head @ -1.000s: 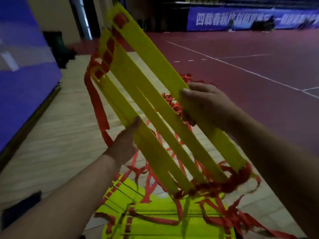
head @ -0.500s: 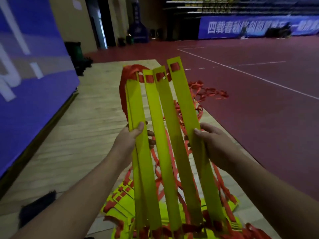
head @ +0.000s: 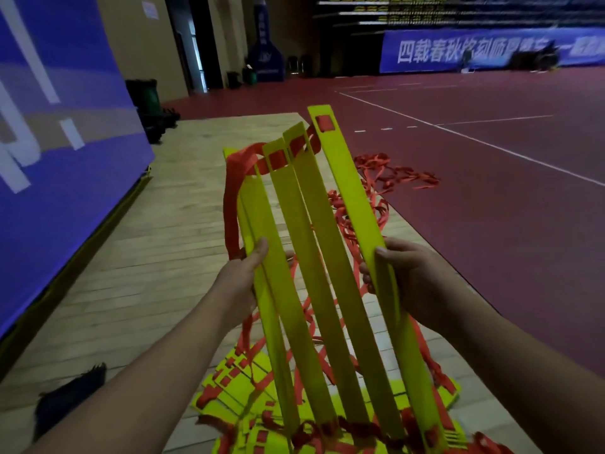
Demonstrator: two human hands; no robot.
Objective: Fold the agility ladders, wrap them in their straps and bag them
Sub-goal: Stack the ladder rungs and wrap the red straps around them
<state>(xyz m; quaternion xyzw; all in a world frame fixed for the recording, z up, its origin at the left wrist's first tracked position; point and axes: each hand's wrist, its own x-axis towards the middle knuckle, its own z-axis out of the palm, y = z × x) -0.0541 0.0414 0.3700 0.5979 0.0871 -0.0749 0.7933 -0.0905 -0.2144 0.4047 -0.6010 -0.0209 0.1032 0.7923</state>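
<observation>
Left hand (head: 240, 276) and right hand (head: 415, 280) are gripping the outer rungs (head: 353, 198) of a fanned ladder (head: 314, 257) above the floor (head: 163, 257), fingers (head: 381, 253) curled round them. Folding is looking half done: straps (head: 230, 204) are trailing loose, wrapping and bagging remaining. Open floor is lying right; a wall (head: 65, 142) is crowding left.

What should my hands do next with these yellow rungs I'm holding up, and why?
Probably bring both hands together, closing the fan into one flat stack. The left hand grips the leftmost yellow rungs, the right hand the rightmost one, and gaps show between them; the red strap loops loose at the top.
</observation>
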